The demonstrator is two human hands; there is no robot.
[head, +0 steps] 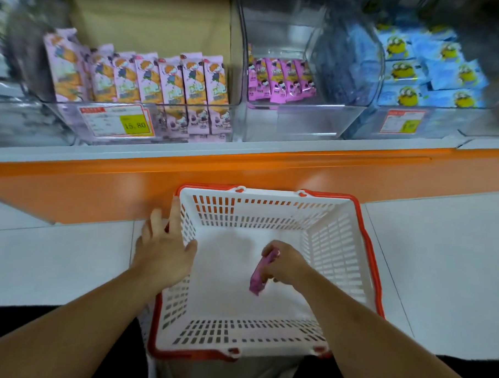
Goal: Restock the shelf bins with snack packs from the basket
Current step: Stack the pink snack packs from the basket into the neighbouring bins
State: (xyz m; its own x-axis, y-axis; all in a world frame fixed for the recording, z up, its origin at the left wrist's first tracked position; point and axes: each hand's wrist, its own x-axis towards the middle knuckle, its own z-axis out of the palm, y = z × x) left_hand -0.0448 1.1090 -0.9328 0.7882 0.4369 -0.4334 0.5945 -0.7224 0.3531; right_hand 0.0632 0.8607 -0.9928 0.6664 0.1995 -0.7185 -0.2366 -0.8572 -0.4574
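A white plastic basket (337,249) with a red rim sits on the floor below the shelf. Inside it, my right hand (285,266) grips a small pink snack pack (260,278) just above the basket's bottom. My left hand (165,248) rests with straight fingers on the basket's left rim and wall. No other packs show in the basket. On the shelf above, a clear middle bin (302,119) holds a row of matching pink packs (279,78) at its back.
A left clear bin holds upright lilac packs (161,82) behind a price tag (119,123). A right bin holds blue packs with yellow figures (427,73). An orange shelf front (243,171) runs across. White floor tiles surround the basket.
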